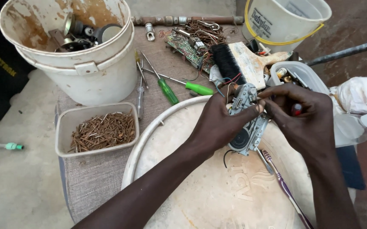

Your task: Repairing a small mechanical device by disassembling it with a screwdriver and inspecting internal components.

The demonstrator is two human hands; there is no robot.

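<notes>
Both my forearms reach in from the bottom edge over a round cream tray, and my two hands meet above its far rim on a small metal mechanism with a round black part at its lower end. My left hand has its grip clenched on the mechanism, thumb pressed across the front. My right hand pinches at the mechanism's upper edge with its fingertips, and something small with a red end is tucked into that grip; I cannot tell what it is. Thin red and blue wires trail from the top of the mechanism.

Just under the mechanism a toothbrush with a purple handle lies on the tray, slanting toward the lower right.

Beyond my hands, on the cloth-covered surface, lie a black-bristled brush, a circuit board with a tangle of wire, and two green-handled screwdrivers. A clear tub of small parts sits just behind my right hand, with white crumpled plastic beside it.

To the left stands a shallow tub full of rusty nails, and behind it a big stained white bucket holding metal scrap. Another white bucket stands at the top right, and a rusty pipe lies along the far edge.
</notes>
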